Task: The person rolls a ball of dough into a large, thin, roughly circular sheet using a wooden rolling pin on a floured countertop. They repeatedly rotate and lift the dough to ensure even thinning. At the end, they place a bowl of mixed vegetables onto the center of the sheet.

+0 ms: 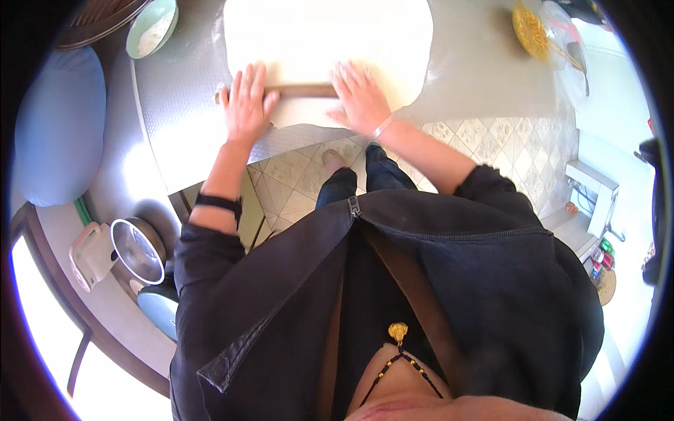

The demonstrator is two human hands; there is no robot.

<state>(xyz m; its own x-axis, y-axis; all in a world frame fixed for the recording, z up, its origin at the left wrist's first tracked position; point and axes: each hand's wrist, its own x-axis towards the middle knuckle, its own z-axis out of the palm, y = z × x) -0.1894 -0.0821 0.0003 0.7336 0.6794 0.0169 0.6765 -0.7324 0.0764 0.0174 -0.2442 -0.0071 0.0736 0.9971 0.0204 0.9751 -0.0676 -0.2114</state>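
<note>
A wide, pale sheet of dough (330, 42) lies on the metal worktop, its near edge close to the front of the counter. Across its near part runs a brown wooden rolling pin (303, 91). My left hand (247, 105) lies over the pin's left part, fingers stretched forward and thumb apart. On the pin's right part rests my right hand (359, 97), with its fingers extended and pointing forward-left. That hand covers the pin's right end. Both palms face down, so their contact with the pin is hidden.
A green bowl of white powder (153, 31) stands at the far left, near a blue oval object (60, 126). At the far right is a yellow dish of food (531, 31). Lower left, a metal basin (139, 249) sits beside the counter. Below lies tiled floor (484, 140).
</note>
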